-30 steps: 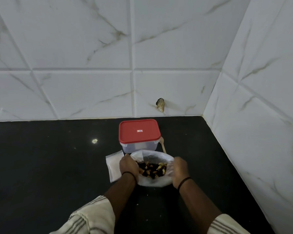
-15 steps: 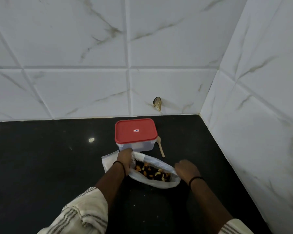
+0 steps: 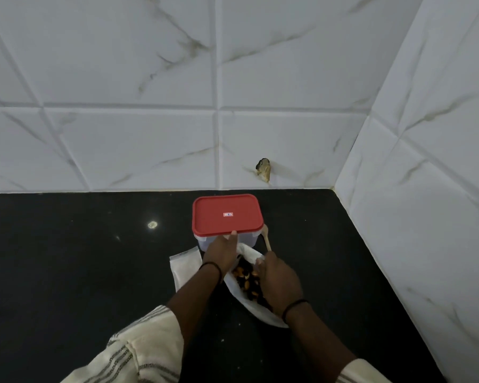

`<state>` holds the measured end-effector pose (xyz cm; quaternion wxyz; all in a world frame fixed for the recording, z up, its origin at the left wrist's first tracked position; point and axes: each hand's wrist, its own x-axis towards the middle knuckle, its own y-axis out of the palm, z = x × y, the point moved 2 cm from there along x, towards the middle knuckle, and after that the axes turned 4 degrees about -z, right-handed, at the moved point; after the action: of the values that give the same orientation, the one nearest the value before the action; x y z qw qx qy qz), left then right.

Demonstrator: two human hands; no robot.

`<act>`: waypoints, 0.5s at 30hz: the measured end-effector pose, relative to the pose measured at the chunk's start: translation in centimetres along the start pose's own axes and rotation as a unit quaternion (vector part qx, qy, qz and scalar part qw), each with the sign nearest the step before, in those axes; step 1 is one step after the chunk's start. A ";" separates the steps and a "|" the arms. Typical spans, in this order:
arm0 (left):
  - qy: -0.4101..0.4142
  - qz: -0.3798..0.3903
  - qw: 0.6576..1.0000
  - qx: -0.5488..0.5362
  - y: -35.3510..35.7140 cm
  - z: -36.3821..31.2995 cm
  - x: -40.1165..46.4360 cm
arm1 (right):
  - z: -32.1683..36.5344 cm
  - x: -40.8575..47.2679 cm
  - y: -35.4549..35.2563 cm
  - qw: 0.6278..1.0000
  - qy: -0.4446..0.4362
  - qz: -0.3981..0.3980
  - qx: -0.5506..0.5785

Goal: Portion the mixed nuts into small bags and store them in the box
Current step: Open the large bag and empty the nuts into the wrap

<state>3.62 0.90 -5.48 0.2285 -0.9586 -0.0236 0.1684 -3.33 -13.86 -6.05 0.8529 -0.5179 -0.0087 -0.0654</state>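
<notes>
A clear box with a red lid (image 3: 227, 214) stands shut on the black counter near the back wall. My left hand (image 3: 220, 252) reaches forward, and its straight fingertips touch the lid's front edge. Just in front of the box lies an open plastic bag of mixed nuts (image 3: 246, 279). My right hand (image 3: 280, 277) lies over the bag's right side, its fingers curled down near the rim and the end of a wooden spoon (image 3: 265, 234); what they hold is hidden. A flat stack of small clear bags (image 3: 184, 264) lies left of the nuts.
The black counter (image 3: 80, 272) spreads wide to the left. White marble-tiled walls close the back and the right side, meeting in a corner (image 3: 333, 187). A small brown chip (image 3: 263, 170) marks the back wall above the box.
My left hand left the nut bag's rim and reached forward to the box lid. My right hand moved from the bag's right side over the bag toward the spoon.
</notes>
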 end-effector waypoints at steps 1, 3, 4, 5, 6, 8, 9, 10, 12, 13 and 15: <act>-0.016 -0.036 0.999 0.023 0.1 0.6 -0.4 | -0.4 0.0 0.0 1.000 0.023 -0.003 0.004; -0.061 -0.112 0.991 0.029 0.4 2.0 -1.4 | -1.0 -0.1 -0.3 0.997 0.068 -0.017 0.037; -0.077 -0.119 0.990 0.013 1.0 2.8 -2.0 | -1.3 -0.2 -0.3 0.994 0.097 -0.021 0.055; -0.095 -0.103 0.990 -0.012 1.9 3.4 -2.5 | -1.6 -0.3 -0.2 0.990 0.124 -0.021 0.070; -0.123 -0.063 0.990 -0.035 3.0 4.0 -3.1 | -1.9 -0.3 -0.1 0.984 0.155 -0.020 0.088; -0.187 0.026 0.979 -0.071 5.2 4.3 -3.9 | -1.9 -0.4 0.0 0.967 0.218 -0.016 0.131; -0.211 0.058 0.972 -0.088 6.0 4.3 -4.1 | -1.7 -0.4 0.0 0.957 0.246 -0.009 0.152; -0.224 0.080 0.966 -0.100 6.5 4.1 -4.3 | -1.6 -0.4 0.1 0.946 0.272 -0.001 0.176; -0.212 0.084 0.968 -0.107 7.0 3.3 -4.2 | -1.2 -0.3 0.4 0.919 0.323 0.024 0.226; -0.203 0.079 0.970 -0.104 7.2 2.8 -4.1 | -1.1 -0.2 0.8 0.904 0.346 0.037 0.247; -0.190 0.055 0.976 -0.090 7.3 2.1 -4.1 | -0.4 -0.1 1.2 0.875 0.387 0.053 0.286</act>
<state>-1.13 -5.20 -9.19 0.1235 -0.9257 -0.0287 0.3565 -3.36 -13.65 -7.26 0.9013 -0.1848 0.3311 -0.2094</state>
